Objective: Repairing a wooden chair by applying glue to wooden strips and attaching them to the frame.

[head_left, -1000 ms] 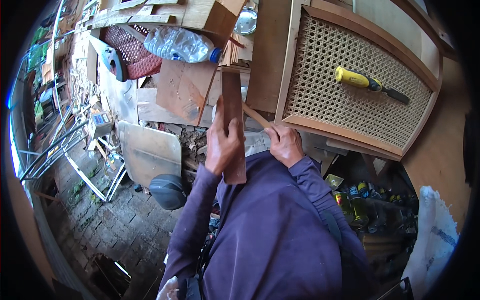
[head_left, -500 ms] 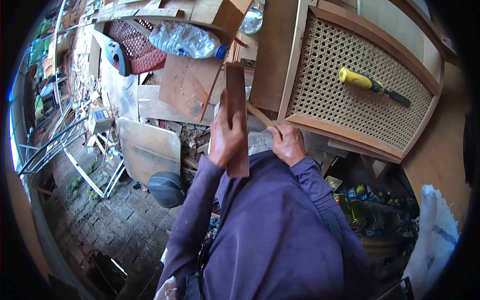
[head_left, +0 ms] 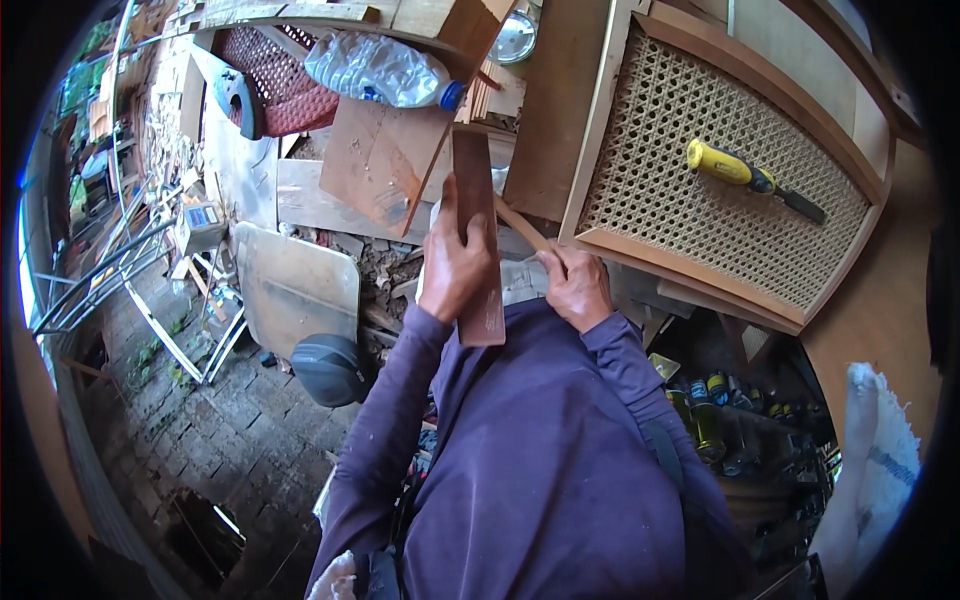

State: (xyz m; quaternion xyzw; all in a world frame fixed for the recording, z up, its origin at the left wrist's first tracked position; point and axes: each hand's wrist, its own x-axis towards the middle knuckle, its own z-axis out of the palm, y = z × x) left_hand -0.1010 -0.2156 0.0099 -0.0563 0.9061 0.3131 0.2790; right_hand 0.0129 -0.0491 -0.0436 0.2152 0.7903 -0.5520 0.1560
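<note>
My left hand (head_left: pixel 458 265) is closed around a long, flat reddish-brown wooden block (head_left: pixel 474 165), its far end pointing away from me. The near end of the block hangs over my purple clothing. To its right, my right hand (head_left: pixel 578 285) pinches the near end of a thin, light wooden strip (head_left: pixel 521 226). That strip slants up and left toward the block, and I cannot tell whether the two touch. A chisel (head_left: pixel 755 178) with a yellow and black handle lies on a wood-framed woven cane panel (head_left: pixel 690 130), right of my hands.
Ahead, a crumpled clear plastic bottle (head_left: pixel 380 70) with a blue cap lies beside boards. A handsaw (head_left: pixel 238 105) rests near a red woven piece. A worn board (head_left: pixel 297 290) and a dark rounded case (head_left: pixel 328 370) are at left. Several bottles (head_left: pixel 708 420) stand low at right.
The block's near end has swung slightly right and up, with my left hand on it. My right hand keeps the strip nearly still. The whole view has shifted a little.
</note>
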